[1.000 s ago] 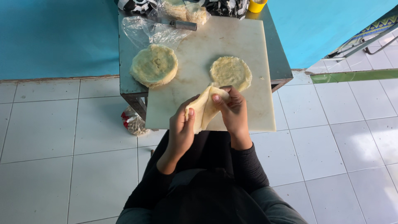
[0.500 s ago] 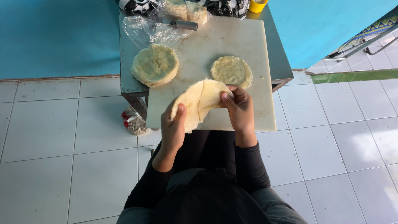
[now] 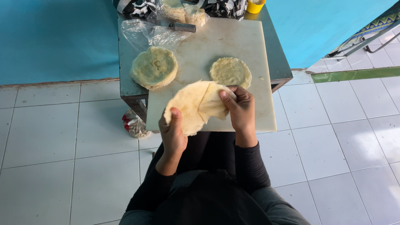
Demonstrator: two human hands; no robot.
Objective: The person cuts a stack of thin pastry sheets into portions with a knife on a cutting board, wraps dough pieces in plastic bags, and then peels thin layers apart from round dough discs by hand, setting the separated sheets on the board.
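since half a second ago, both hands are spreading the flat dough sheet (image 3: pixel 196 106) wider, so its folded flap is opening out more than before and the sheet is hanging lower over the near edge of the board.

going from large to small: the white cutting board (image 3: pixel 246 37) is lying on a small grey metal table (image 3: pixel 125 62), overhanging its near edge, which is bringing the work surface close to the person's lap. on the board's left edge a thick stack of round dough discs (image 3: pixel 154 66) is resting, and a single filled disc (image 3: pixel 230 71) is lying to the right, just beyond the held sheet. a crumpled clear plastic bag (image 3: pixel 146 35) is lying behind the stack.

the left hand (image 3: pixel 173 133) is pinching the sheet's lower left rim under its thumb, and the right hand (image 3: pixel 238 109) is gripping the folded flap, holding the sheet off the board so it can be peeled open.
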